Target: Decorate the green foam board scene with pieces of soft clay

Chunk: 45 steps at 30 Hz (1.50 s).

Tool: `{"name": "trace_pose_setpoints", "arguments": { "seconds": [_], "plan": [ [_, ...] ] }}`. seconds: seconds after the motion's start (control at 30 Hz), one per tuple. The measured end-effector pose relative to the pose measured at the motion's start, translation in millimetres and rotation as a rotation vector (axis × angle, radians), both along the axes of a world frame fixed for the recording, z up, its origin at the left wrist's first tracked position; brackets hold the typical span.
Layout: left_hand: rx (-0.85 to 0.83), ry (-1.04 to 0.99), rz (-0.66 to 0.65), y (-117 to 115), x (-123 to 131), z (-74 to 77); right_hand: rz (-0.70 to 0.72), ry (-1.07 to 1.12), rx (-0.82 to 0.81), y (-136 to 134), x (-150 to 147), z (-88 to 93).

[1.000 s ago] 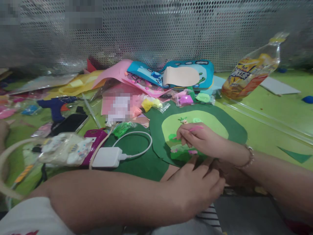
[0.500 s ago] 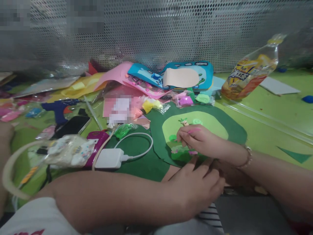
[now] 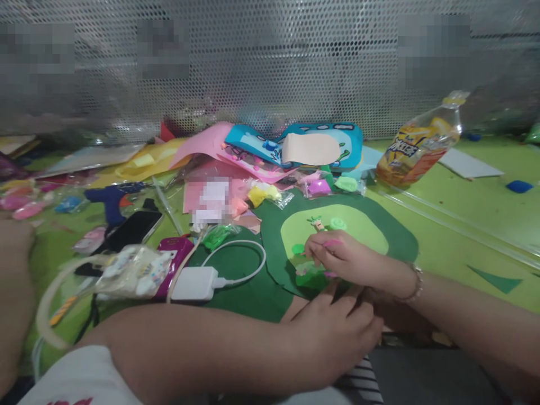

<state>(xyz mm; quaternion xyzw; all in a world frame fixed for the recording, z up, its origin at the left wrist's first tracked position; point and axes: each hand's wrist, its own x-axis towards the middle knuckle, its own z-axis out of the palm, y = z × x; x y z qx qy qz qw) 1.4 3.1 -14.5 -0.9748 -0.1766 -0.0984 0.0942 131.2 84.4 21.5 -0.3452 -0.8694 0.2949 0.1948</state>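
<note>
The right hand (image 3: 345,254) is over the light green oval panel (image 3: 365,230) of the layered paper card, its fingers curled together around a slim pink piece (image 3: 333,243); the fingertips themselves are mostly hidden, and whether they touch the panel I cannot tell. Taking those fingertips as the clock's centre, with 12 pointing away from the person, the snail figure's pale head (image 3: 317,224) lies at 12, just beside the hand, and its spiral shell (image 3: 338,224) at 1. A small round green patch (image 3: 297,249) sits at 9, near the fingers, and a green bush shape (image 3: 311,275) with pink bits at 6.

The left hand (image 3: 337,329) rests at 5 o'clock by the card's near edge, fingers slightly bent and apart; whether it grips anything I cannot tell. The dark green border (image 3: 403,236) rings the panel. Farther out, a white adapter (image 3: 194,283) lies towards 8, a blue glue gun (image 3: 110,203) between 9 and 10, a bagged purple lump (image 3: 318,187) at 12, and a tilted bottle (image 3: 415,149) at 2.
</note>
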Motion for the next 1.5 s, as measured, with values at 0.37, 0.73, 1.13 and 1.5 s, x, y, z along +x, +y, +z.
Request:
{"name": "trace_pose_setpoints", "arguments": {
  "seconds": [0.37,0.73,1.13,1.5],
  "plan": [
    [-0.023,0.001,-0.007,0.5,0.7,-5.5,-0.024,0.008,-0.031,-1.6,0.2,1.4],
    [0.004,-0.007,0.007,-0.3,1.5,-7.1,-0.024,-0.021,0.012,2.3,2.1,-1.9],
    [-0.005,-0.004,0.018,-0.6,3.3,-8.9,-0.032,0.019,0.042,3.5,0.3,-1.6],
    [-0.009,0.006,0.004,0.0,1.8,-7.8,-0.036,0.015,0.018,3.2,1.4,-1.4]
  ]
}}
